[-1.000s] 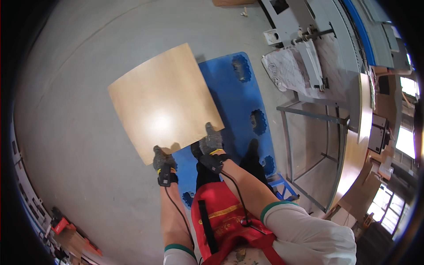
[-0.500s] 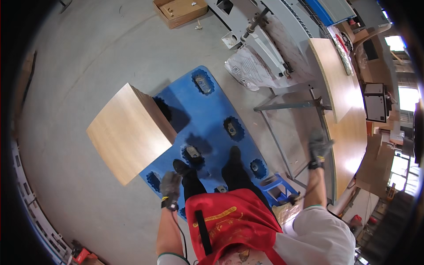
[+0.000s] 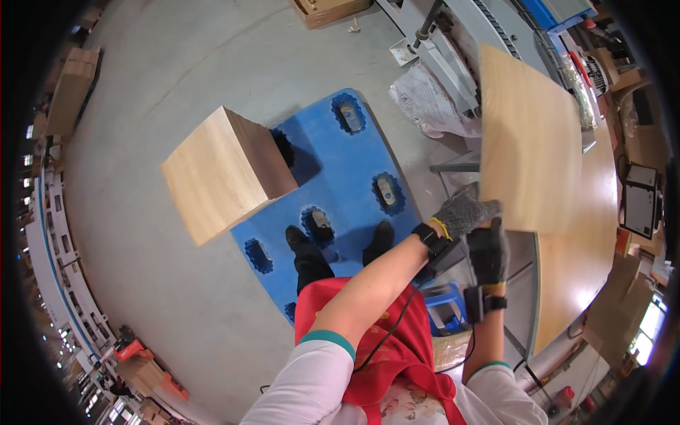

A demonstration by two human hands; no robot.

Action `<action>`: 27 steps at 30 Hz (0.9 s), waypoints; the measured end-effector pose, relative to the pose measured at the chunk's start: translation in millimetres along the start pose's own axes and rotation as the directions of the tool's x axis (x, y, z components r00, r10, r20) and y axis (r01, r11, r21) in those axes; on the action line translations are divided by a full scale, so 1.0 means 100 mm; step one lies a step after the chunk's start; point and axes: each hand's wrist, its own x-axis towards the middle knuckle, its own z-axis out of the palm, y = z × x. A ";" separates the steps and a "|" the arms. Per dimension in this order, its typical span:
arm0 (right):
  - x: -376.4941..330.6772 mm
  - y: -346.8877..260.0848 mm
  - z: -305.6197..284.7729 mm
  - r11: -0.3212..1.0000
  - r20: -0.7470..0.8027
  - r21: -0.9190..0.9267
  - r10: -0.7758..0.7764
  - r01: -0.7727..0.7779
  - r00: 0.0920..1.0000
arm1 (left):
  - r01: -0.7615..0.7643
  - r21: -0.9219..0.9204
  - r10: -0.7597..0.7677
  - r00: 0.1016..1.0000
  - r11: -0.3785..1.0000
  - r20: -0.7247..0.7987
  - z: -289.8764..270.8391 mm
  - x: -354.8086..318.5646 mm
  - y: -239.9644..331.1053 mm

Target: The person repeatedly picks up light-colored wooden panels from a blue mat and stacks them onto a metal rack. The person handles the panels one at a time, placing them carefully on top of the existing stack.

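Observation:
A light wood-grain board (image 3: 530, 145) is raised and tilted over the right-hand table, slightly blurred. My left hand (image 3: 460, 211), in a grey knit glove, reaches across my body and is closed on the board's near left corner. Just below it, my right hand (image 3: 489, 255), in a dark grey glove, is closed at the same corner, its thumb against the board's near edge; its other fingers are partly hidden. A stack of similar boards (image 3: 216, 177) stands on the blue pallet (image 3: 340, 170) to the left.
My feet are on the pallet. The wood-topped table (image 3: 577, 276) runs along the right, with a grey machine (image 3: 453, 74) beyond it. A blue plastic stool (image 3: 446, 308) is beside my legs. An open cardboard box (image 3: 333, 8) lies on the floor at the far side.
My left hand has swung from the left side across to the right. The board has come up off the table into a tilt, with both hands at its corner. The view has shifted.

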 end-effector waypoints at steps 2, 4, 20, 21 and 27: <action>-0.24 -0.05 0.24 0.940 -0.036 0.320 -0.112 0.118 0.993 | 0.147 -0.221 -0.145 0.989 0.964 0.026 -0.14 -0.24 -0.15; -0.36 -0.44 0.34 0.332 -0.090 0.940 0.027 0.076 0.996 | 0.313 -0.444 -0.343 0.939 0.840 0.014 -0.41 -0.64 -0.43; -0.59 0.81 4.71 0.357 0.241 0.809 0.521 -0.466 0.819 | -0.458 -0.783 -0.802 0.215 0.421 -0.557 -2.53 -4.51 -2.17; -0.59 0.90 4.96 0.399 0.225 0.786 0.527 -0.472 0.820 | -0.309 -0.846 -0.847 0.179 0.435 -0.501 -2.75 -4.44 -2.14; -0.29 1.38 5.94 0.734 0.197 0.440 0.483 -0.517 0.853 | 0.090 -0.779 -0.778 -0.057 0.621 -0.626 -3.80 -4.77 -3.25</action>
